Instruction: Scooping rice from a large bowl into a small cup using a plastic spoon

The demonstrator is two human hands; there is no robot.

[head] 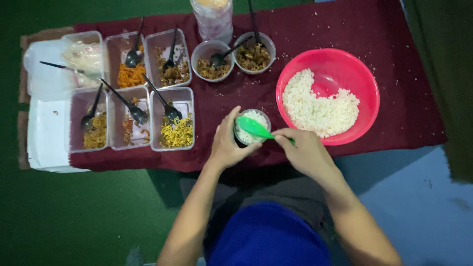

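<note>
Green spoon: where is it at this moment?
In the head view the green spoon lies over the small rice-filled cup, held by the right hand, just left of the pink bowl of rice.

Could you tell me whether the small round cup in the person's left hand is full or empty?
Full: white rice reaches the rim of the small round cup, with the green plastic spoon resting on top.

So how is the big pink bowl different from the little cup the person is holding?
The pink bowl is wide and shallow; the small cup is narrow. The bowl is only partly filled, with rice heaped along one side, while the cup is full to the brim. The bowl sits untouched on the dark red cloth; the cup is gripped by the left hand, with the right hand pressing a green spoon on it. Both hold white rice.
</note>
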